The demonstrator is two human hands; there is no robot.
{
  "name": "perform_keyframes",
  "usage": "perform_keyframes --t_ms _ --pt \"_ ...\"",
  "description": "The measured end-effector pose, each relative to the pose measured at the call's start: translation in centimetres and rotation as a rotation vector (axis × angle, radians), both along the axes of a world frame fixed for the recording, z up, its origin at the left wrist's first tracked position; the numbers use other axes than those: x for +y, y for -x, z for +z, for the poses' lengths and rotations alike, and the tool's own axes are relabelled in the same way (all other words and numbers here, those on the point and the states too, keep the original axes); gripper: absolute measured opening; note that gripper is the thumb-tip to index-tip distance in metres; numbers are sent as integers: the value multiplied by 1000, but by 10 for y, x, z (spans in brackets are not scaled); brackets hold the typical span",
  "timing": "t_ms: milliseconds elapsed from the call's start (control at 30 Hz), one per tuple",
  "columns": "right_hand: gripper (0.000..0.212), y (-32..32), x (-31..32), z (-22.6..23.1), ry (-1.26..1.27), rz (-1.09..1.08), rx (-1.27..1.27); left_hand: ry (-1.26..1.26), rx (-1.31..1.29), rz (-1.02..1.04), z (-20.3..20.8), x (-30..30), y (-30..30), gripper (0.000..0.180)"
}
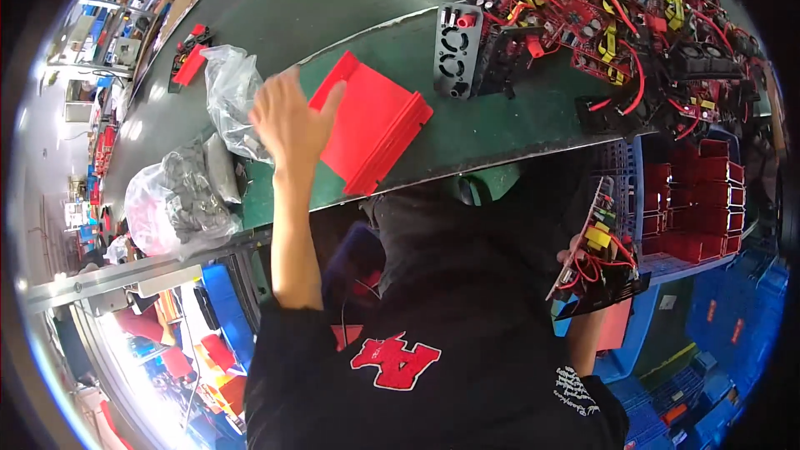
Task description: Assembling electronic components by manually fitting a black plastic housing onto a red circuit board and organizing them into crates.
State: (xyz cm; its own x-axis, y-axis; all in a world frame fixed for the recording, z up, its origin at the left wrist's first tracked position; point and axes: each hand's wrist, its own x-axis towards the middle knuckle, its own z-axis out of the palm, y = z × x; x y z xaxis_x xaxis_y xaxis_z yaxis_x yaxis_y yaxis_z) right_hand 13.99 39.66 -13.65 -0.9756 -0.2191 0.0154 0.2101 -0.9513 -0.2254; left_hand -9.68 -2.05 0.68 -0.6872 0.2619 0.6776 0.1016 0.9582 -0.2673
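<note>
Above the table [492,129], I see the left hand [288,121] spread, its thumb overlapping the left edge of the red casing [371,112]; contact I can't tell. The casing lies just to its right, probably light, stiff and smooth: I'd pinch its side edges. Lower right, the right hand [574,252], mostly hidden, grips a circuit board [597,239], likely fragile; I'd avoid its wires [623,250].

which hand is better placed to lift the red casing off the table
Probably the left: the left hand looks open and empty beside the red casing, while the right hand is farther from it, holding a circuit board assembly.
</note>
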Motion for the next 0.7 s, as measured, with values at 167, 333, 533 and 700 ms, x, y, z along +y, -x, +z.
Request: perform_keyframes --t_ms 167,333,533,700 --pt "65 -14 1 5 14 -81 -144 -285 -608 -178 -33 -41 37 34" --pt "69 -10 20 -7 161 53 -111 -613 -768 -461 -33 -49 40 30" --pt "83 -12 -6 -13 -157 -422 -185 -584 -797 -388 -24 -40 36 41" --pt "92 9 -5 7 -202 -305 -99 -614 -796 -390 -21 -33 40 29"
